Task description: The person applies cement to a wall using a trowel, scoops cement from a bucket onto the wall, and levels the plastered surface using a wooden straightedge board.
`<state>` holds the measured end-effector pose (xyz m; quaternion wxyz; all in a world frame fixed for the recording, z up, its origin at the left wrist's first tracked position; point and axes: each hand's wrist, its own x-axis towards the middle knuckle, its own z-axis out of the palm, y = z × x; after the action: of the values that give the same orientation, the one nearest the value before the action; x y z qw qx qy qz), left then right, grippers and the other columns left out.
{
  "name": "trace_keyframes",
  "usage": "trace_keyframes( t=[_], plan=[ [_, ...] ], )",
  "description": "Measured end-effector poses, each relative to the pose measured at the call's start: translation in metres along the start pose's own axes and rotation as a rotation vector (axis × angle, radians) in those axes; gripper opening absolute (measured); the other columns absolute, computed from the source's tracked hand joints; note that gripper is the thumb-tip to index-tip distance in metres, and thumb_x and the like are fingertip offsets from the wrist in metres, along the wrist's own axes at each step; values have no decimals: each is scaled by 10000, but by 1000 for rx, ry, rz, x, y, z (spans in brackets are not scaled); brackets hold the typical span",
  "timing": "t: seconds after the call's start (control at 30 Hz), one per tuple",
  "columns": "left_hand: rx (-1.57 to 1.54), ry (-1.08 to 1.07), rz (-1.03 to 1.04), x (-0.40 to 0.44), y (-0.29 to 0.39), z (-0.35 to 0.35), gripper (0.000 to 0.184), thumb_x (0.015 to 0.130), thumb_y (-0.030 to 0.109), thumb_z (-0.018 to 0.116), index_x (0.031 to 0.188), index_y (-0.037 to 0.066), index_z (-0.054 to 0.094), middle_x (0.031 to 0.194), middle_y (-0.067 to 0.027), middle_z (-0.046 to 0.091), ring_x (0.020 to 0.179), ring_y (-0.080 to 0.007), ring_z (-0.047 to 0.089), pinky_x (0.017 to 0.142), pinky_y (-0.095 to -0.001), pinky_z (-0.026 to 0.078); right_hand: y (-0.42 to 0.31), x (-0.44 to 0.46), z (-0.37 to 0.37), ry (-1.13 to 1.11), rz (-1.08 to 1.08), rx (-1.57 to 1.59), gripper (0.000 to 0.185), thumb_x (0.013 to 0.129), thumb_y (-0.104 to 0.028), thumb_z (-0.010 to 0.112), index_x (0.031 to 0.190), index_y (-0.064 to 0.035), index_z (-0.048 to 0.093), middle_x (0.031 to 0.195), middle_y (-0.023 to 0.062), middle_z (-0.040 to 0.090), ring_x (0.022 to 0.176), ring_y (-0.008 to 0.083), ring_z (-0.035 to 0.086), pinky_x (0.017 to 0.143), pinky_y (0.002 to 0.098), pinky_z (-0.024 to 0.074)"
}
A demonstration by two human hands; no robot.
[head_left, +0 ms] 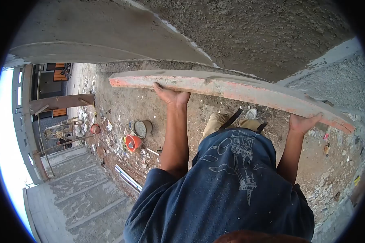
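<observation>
Head view: we recorded the left hand [173, 97] and right hand [303, 123] clasping the long board [235, 90] toward opposite ends, their wide spacing presumably balancing its weight.

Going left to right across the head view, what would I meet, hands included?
Bright sky, small red bucket, grey bucket, left hand, pale shoe, right hand, yellow scrap. The board spans both hands, so it has no single place in the order.
</observation>
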<state>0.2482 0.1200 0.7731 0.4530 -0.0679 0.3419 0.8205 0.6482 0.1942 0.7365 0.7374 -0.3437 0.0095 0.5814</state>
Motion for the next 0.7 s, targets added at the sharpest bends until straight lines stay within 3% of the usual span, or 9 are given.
trace_keyframes(
  t=[0.07,0.27,0.43,0.57,0.7],
  plan=[
    [-2,46,55,18,-19,-7,830,891,729,246,1501,168,286,1549,-111,278,1409,-358,283,1152,-574,222,6,12,2,59,-25,-67,645,963,-571,351,1460,-161,363,1454,126,424,1364,342,361,1141,578,228],
    [11,127,-79,43,-35,-10,874,886,761,158,1515,161,255,1555,-143,259,1395,-400,299,1129,-609,245,8,23,-1,130,-69,-155,642,956,-576,373,1455,-172,372,1463,61,422,1372,312,350,1143,546,245],
    [78,208,-175,107,-75,-44,910,875,784,96,1492,155,325,1518,-149,346,1367,-398,354,1126,-601,258,40,111,-75,191,-81,-160,660,944,-611,392,1439,-175,391,1452,48,433,1345,291,390,1129,523,285],
    [147,220,-204,207,-149,-130,901,884,777,108,1468,146,376,1486,-118,405,1358,-361,380,1131,-564,275,127,203,-185,276,8,-175,657,946,-620,386,1420,-166,414,1425,52,466,1321,290,424,1104,513,334],
    [276,311,-130,351,-229,-294,891,866,801,146,1444,183,425,1481,-62,425,1336,-314,425,1119,-536,309,220,292,-300,313,29,-213,631,958,-611,375,1391,-156,443,1362,46,519,1266,282,479,1067,511,377]
  ],
)
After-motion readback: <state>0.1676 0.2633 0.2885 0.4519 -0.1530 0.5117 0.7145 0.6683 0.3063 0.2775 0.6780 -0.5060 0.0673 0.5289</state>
